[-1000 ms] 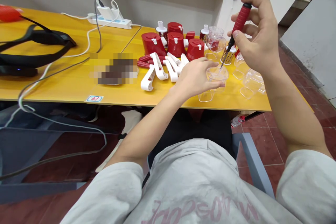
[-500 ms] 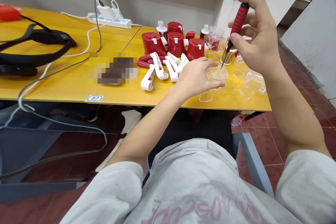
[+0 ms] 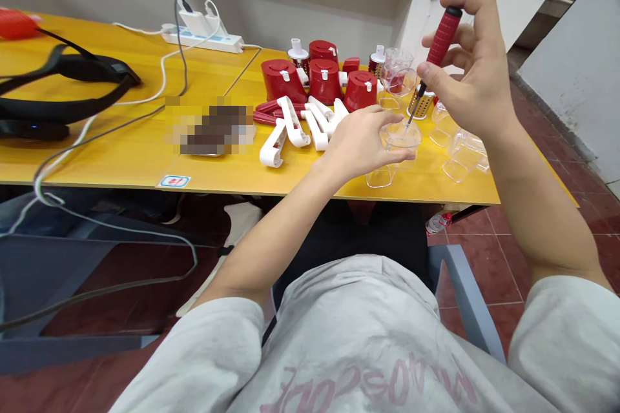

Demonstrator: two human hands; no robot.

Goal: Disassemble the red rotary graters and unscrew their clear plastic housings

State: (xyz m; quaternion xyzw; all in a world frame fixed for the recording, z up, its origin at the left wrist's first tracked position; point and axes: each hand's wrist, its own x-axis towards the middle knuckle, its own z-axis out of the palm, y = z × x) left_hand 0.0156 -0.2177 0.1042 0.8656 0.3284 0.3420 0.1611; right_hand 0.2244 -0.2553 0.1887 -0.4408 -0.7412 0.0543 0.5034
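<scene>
The work at the screwdriver (image 3: 443,39) looks under way rather than finished: its shaft slants down into the top of a clear plastic part (image 3: 405,139), near the front edge of the table (image 3: 217,174). The right hand (image 3: 477,71) closes thumb and fingers round the red handle, index finger at the capped end. The left hand (image 3: 364,142) curls partway round the clear part — thumb on the near side, fingers on the far — apparently steadying it. Whether a screw sits under the tip is too small to tell. Other clear parts (image 3: 465,151) lie to the right, white pieces (image 3: 294,122) and red cups (image 3: 325,84) to the left — none appears joined to the held one
</scene>
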